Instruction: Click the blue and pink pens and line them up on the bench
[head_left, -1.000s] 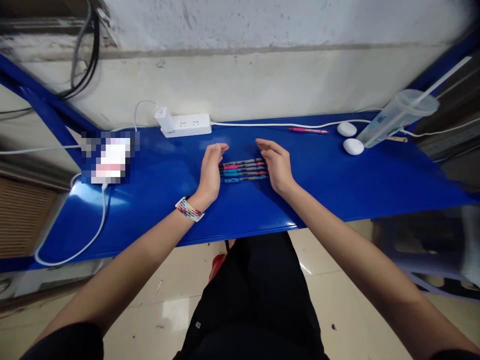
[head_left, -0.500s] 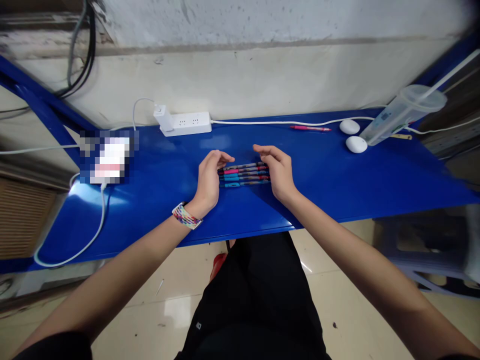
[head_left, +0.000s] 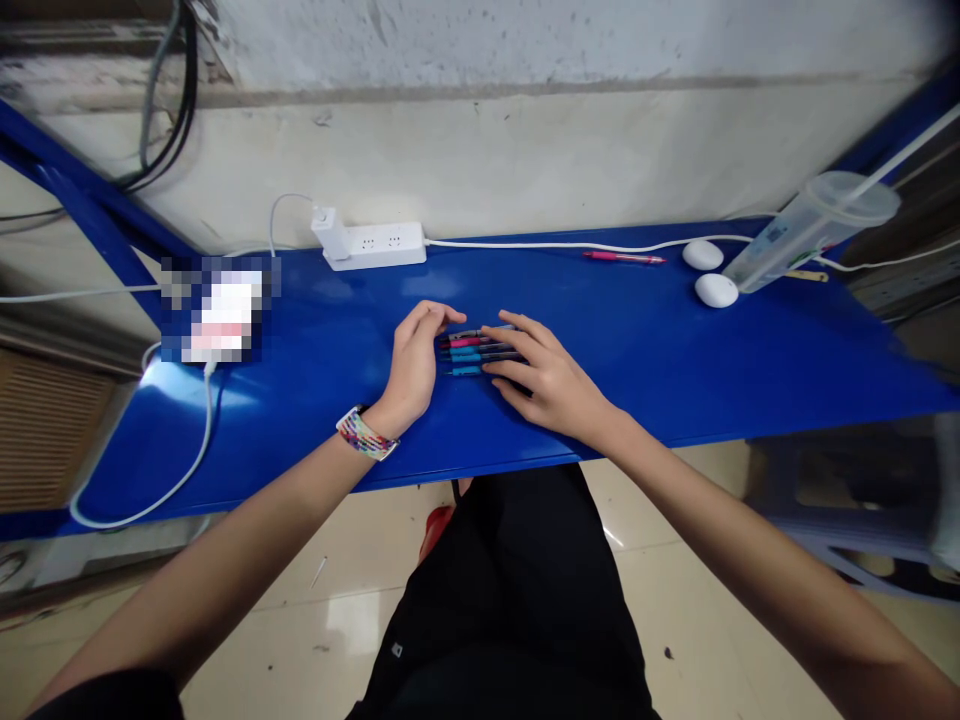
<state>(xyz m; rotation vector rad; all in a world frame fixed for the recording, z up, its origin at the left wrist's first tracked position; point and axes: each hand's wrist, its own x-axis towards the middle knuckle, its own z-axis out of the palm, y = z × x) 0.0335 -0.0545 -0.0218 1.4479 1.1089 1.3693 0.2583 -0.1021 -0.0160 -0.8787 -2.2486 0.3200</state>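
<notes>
Several pens point(head_left: 465, 356) lie side by side on the blue table point(head_left: 360, 330), with blue, pink and dark grips visible at their left ends. My left hand point(head_left: 415, 358) stands on its edge at those ends, fingers curved over but holding nothing; whether it touches the pens I cannot tell. Over the right part of the pens my right hand point(head_left: 551, 378) lies palm down with fingers spread. It hides the pens' right ends, and its fingertips rest on or just above the barrels.
A white power strip point(head_left: 379, 246) with a plugged-in charger stands along the wall. Behind my right hand lies a pink pen point(head_left: 624, 257). Two white rounded objects point(head_left: 716, 290) and a tilted clear plastic cylinder point(head_left: 780, 240) are at the right. A blurred-out device point(head_left: 225, 310) with a cable sits left.
My right hand has turned from upright at the pens' right ends to palm down, with its fingers spread across them. My left hand stays at the left ends.
</notes>
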